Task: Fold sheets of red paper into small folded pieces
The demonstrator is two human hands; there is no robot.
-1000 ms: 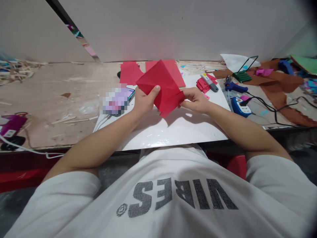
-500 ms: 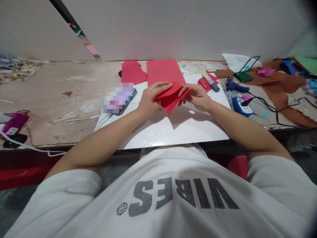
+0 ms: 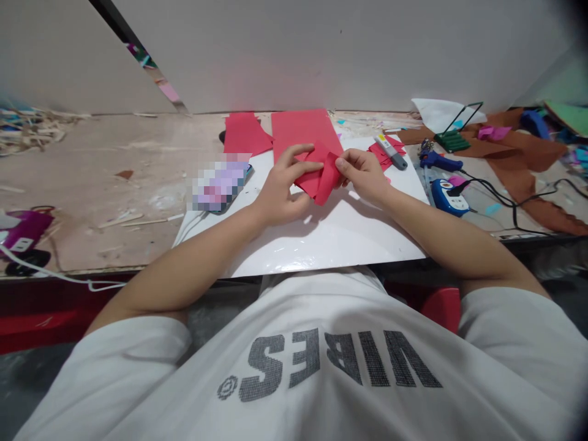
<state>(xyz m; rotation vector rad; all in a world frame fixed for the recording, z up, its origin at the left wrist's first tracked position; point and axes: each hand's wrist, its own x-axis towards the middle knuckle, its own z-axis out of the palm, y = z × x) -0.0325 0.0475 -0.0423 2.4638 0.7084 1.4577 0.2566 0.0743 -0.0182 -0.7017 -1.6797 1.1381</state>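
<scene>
A small folded piece of red paper (image 3: 325,182) is held between my two hands, above the white board (image 3: 294,248). My left hand (image 3: 285,187) supports it from the left, fingers over its face and thumb below. With thumb and fingertips, my right hand (image 3: 365,174) pinches its right edge, where a flap stands up. Behind the hands lies a large red sheet (image 3: 305,128). Another red sheet (image 3: 245,133) is to its left. Several red scraps (image 3: 379,153) sit right of my right hand, with a grey utility knife (image 3: 392,153) on top.
Left on the board's edge rests a phone (image 3: 223,187) with a blurred screen and a white cable. To the right are a blue glue gun (image 3: 441,161), a blue power socket (image 3: 449,197), black cords, a green stand (image 3: 452,141) and brown paper (image 3: 519,165). Wood sticks (image 3: 32,128) pile up far left.
The red paper has turned and its flaps now lie closer together. My right hand has shifted to pinch its upper right edge, and my left fingers have spread over its face.
</scene>
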